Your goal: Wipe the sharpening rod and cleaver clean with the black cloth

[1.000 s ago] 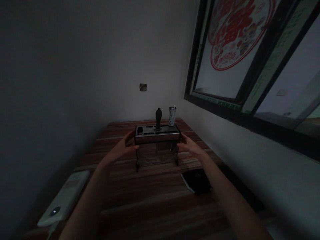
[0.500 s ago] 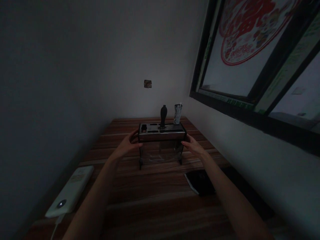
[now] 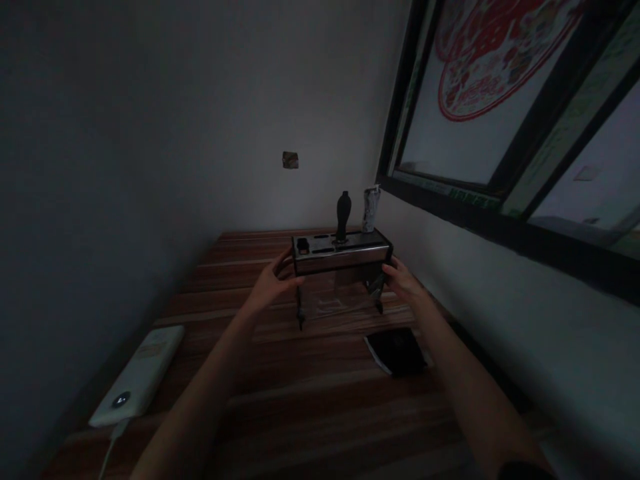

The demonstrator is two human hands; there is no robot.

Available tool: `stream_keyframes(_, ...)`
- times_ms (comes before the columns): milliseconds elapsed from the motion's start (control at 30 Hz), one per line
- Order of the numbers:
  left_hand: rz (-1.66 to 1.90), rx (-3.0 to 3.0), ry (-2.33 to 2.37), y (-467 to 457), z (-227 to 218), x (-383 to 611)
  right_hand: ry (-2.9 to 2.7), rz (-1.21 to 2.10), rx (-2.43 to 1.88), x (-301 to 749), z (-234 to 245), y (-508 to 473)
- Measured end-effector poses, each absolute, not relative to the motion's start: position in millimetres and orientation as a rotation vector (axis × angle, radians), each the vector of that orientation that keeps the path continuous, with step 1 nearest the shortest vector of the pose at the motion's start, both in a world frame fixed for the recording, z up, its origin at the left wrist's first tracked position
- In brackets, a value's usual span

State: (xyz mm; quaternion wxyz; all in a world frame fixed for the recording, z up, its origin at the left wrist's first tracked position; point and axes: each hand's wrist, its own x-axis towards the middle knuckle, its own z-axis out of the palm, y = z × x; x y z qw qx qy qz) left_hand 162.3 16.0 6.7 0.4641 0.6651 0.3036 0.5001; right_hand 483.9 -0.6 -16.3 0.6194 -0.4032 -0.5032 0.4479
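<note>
At the far part of a wood-grain table (image 3: 300, 373), in the head view, a slotted rack (image 3: 345, 255) with a metal top and clear front sits between the person's two hands. The left hand (image 3: 270, 287) is clamped on its left end, thumb in front and fingers behind; the right hand (image 3: 405, 283) grips the right end likewise. The rack's right end shows higher than its left; whether its feet touch the table, I cannot tell. A dark handle (image 3: 343, 212) and a grey mottled handle (image 3: 371, 210) stand up from its top. Nearer lie a black pouch-like item (image 3: 399, 352), beside the right forearm, and a white power bank (image 3: 140, 373) with a cable (image 3: 107, 455), at left.
</note>
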Motion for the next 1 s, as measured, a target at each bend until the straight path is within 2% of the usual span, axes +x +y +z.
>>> stream_keyframes(567,1.176,1.618,0.666,-17.9,6.4,253.4,-1.033,0.831,-1.070,564.2,-27.9,-50.5)
stream_keyframes(1000,1.122,1.607,0.596,-16.4,0.2,267.2,-1.008,0.825,-1.094,578.2,-48.3,-65.6)
